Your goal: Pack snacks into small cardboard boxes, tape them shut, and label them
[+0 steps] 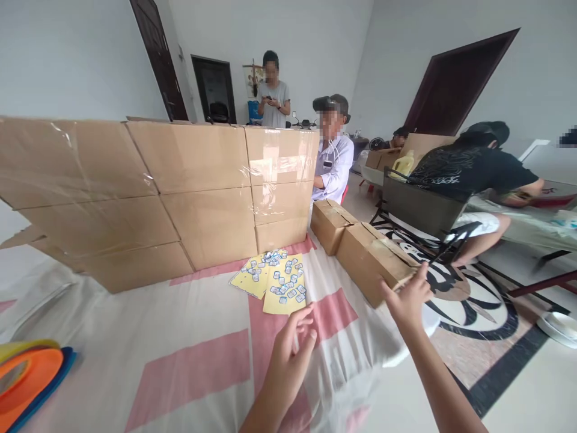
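Brown cardboard boxes (180,192) with glossy clear tape; yellow sheets (274,279) dotted with small blue-and-white stickers; the bench cover (180,361) white with pink blocks; orange, yellow and blue discs (27,379); floor (478,313) patterned black and white.

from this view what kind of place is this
Probably a house room used as a packing space: stacked cardboard boxes on a cloth-covered table, yellow sticker sheets, dark doors, patterned tile floor.

You are facing a wall of stacked boxes (148,192) blocking the far side; bare cloth (189,337) is lying open before the sticker sheets (273,281).
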The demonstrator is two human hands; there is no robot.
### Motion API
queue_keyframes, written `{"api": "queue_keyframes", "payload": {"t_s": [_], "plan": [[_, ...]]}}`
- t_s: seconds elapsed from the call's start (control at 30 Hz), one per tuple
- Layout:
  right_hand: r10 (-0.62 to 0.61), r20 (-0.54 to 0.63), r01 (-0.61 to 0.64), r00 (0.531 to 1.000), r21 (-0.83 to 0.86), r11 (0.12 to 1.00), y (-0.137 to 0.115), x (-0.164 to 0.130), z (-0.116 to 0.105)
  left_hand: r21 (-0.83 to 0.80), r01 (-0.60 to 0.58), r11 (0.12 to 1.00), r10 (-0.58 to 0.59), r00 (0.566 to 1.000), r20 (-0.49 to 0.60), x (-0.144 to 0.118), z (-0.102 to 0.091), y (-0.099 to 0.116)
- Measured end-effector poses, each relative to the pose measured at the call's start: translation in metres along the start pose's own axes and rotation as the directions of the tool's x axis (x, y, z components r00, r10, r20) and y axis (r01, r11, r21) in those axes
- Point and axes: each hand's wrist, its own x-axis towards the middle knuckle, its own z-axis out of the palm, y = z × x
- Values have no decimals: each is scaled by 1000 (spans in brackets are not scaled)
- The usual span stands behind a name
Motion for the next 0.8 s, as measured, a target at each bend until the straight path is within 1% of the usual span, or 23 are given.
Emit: {"api": "queue_keyframes", "payload": {"t_s": [0.1, 0.17, 0.27, 0.37, 0.43, 0.47, 0.53, 0.57, 0.6, 0.63, 0.7, 0.73, 0.77, 0.8], "plan": [[-15, 43, 16, 999, -13, 1000, -32, 25, 44, 14, 12, 1000, -11, 995, -101, -11, -23, 6], [21, 107, -22, 994, 12, 1000, -62, 41, 70, 24, 9, 1000, -5, 988, -155, -15, -33, 14], [76, 221, -100, 972, 96, 990, -112, 67, 102, 48, 2, 999, 8, 980, -200, -21, -44, 25], [47, 343, -118, 938, 188, 975, -150, 91, 125, 67, -5, 998, 23, 960, -279, -32, -61, 24], [-4, 384, -101, 923, 252, 962, -162, 100, 132, 96, -16, 995, 50, 929, -366, -46, -85, 15], [-24, 392, -98, 919, 286, 953, -164, 101, 131, 133, -33, 991, 85, 908, -410, -56, -103, 9], [-57, 413, -107, 909, 363, 926, -160, 93, 122, 257, -56, 965, 179, 854, -489, -80, -150, -3], [-72, 433, -114, 899, 388, 915, -155, 84, 114, 339, -46, 940, 226, 828, -514, -94, -177, -7], [-97, 454, -113, 886, 413, 904, -148, 72, 104, 409, -4, 913, 253, 791, -556, -108, -204, -9], [-122, 467, -113, 876, 443, 889, -139, 55, 92, 471, 39, 881, 298, 727, -618, -122, -232, -7], [-156, 505, -69, 849, 399, 914, -117, 13, 66, 537, 160, 828, 349, 601, -719, -147, -280, 3], [-229, 572, -4, 788, 376, 927, -105, -11, 53, 545, 207, 812, 360, 558, -748, -155, -300, 12], [-239, 562, 48, 792, 333, 942, -92, -38, 41, 548, 231, 804, 380, 509, -772, -159, -318, 22], [-287, 540, 123, 791, 320, 939, -81, -64, 31, 549, 228, 804, 411, 454, -790, -158, -333, 33]]}}
